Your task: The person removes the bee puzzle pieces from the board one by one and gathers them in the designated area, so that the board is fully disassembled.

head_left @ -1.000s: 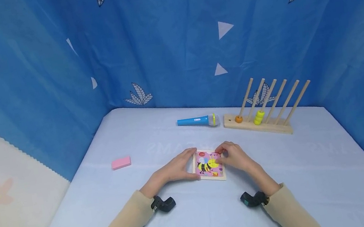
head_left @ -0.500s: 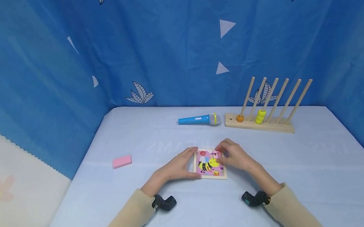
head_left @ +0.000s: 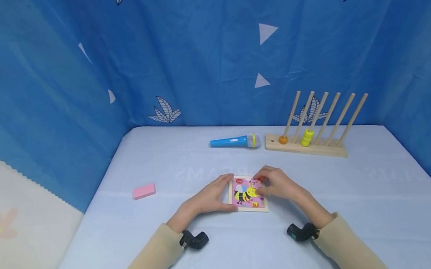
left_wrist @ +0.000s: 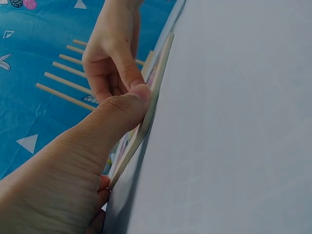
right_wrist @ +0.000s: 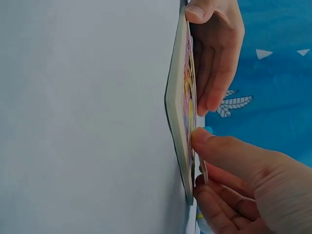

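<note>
A square wooden jigsaw puzzle (head_left: 243,196) with a bee on pink lies on the table in front of the person. My left hand (head_left: 210,197) holds its left side, thumb on the near edge and fingers at the far edge. From the right, my right hand (head_left: 282,184) bends over the puzzle's upper right corner. In the right wrist view, a thin puzzle piece (right_wrist: 204,170) stands tilted up from the board between that hand's thumb and fingers. The right fingers hide that corner of the picture in the head view.
A blue toy microphone (head_left: 233,143) lies behind the puzzle. Right of it stands a wooden peg rack (head_left: 317,149) with upright rods, an orange bead and yellow beads. A pink block (head_left: 143,191) lies to the left. Blue curtains surround the table.
Both hands stay at the puzzle, the left one still. The right hand's fingers shift only slightly at the upper right corner.
</note>
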The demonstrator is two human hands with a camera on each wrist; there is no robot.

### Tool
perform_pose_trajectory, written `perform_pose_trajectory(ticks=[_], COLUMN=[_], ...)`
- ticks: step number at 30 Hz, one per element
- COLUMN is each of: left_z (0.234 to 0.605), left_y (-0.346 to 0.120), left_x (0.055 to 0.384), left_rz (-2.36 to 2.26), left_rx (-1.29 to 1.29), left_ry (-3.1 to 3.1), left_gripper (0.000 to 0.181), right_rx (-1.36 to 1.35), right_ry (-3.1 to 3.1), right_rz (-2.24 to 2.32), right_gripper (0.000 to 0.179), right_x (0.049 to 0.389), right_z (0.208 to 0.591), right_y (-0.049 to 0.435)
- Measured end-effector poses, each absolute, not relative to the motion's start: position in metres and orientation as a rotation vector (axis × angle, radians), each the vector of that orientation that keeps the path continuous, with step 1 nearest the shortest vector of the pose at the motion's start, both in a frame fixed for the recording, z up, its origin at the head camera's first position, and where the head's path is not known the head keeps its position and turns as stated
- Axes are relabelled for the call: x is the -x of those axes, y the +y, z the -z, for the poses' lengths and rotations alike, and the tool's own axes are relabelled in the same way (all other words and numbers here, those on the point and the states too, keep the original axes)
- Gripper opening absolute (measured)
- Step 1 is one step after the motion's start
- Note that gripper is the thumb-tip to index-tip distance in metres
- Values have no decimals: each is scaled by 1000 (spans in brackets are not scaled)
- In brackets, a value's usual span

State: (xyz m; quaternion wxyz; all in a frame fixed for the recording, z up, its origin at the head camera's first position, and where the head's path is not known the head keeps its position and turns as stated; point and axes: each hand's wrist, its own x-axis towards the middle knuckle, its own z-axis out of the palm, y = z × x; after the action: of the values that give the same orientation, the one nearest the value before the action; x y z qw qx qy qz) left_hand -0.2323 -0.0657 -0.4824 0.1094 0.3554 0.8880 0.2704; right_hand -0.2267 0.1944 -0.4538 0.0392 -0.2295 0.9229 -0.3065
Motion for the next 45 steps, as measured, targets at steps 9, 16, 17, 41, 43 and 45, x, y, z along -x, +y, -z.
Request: perform_pose_trajectory(ticks=[9,16,17,41,43,45], left_z=[484,484,484,480,480,481], left_y=[-64,-66,-67,-66,-66,-66], left_x=[232,232,231,230,230,230], left_rz=[-799,-801,-796,-795,-798,-793], left_rx=[-1068,-1050,-1048,-1034,-1045,-1054], left_ry=[2609,2614,2614,2618,2622,2626], left_gripper=[103,103,103,102,102,102], right_rx=[593,482,457,362,360,384], right_ry=[2895,2973,2977,2985,2980,2975], right_rz=[1030,943,936,870,897,956], right_gripper=[36,38,38,47,47,44], right_x=[227,227,226,223,221,218], right_z=[445,447,448,453,448,441], right_y=[242,296,302,340,332,318])
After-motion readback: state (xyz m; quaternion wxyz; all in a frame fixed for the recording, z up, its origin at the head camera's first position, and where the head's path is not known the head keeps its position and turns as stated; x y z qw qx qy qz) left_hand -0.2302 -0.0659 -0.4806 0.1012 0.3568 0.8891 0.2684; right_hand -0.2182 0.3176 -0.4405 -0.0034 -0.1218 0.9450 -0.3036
